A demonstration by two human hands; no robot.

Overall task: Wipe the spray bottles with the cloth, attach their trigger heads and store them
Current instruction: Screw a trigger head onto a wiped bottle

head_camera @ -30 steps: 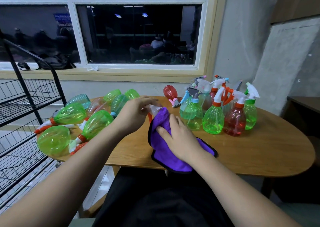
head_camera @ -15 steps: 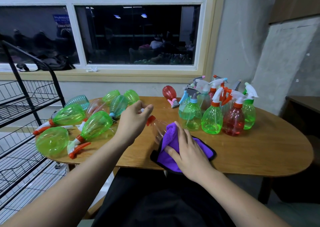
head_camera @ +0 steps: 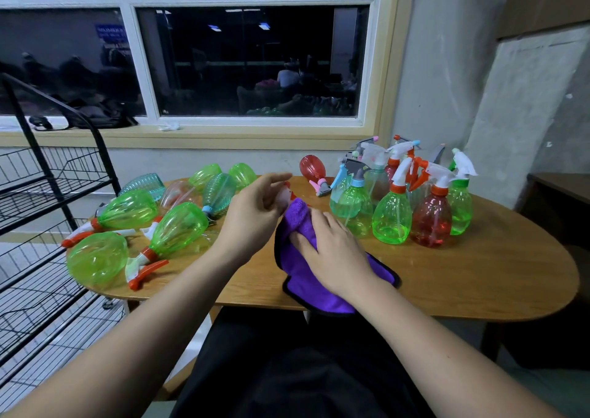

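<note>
A purple cloth (head_camera: 303, 277) with a black edge lies at the front middle of the wooden table (head_camera: 479, 274), wrapped over a spray bottle that it hides almost wholly. Only the bottle's white and orange trigger head (head_camera: 285, 195) sticks out at the far end. My left hand (head_camera: 252, 213) holds that trigger head between thumb and curled fingers. My right hand (head_camera: 332, 251) lies on the cloth, fingers curled over it, gripping the bottle through it.
Several green and clear bottles (head_camera: 178, 229) lie on their sides at the table's left end. Several upright bottles (head_camera: 391, 216) with trigger heads stand at the back right, and a red bottle (head_camera: 311, 168) lies behind them. A black wire rack (head_camera: 48, 194) stands to the left.
My right hand has slid the cloth away from me along the bottle, covering the clear body that showed half a second ago. My left hand has closed in on the trigger head.
</note>
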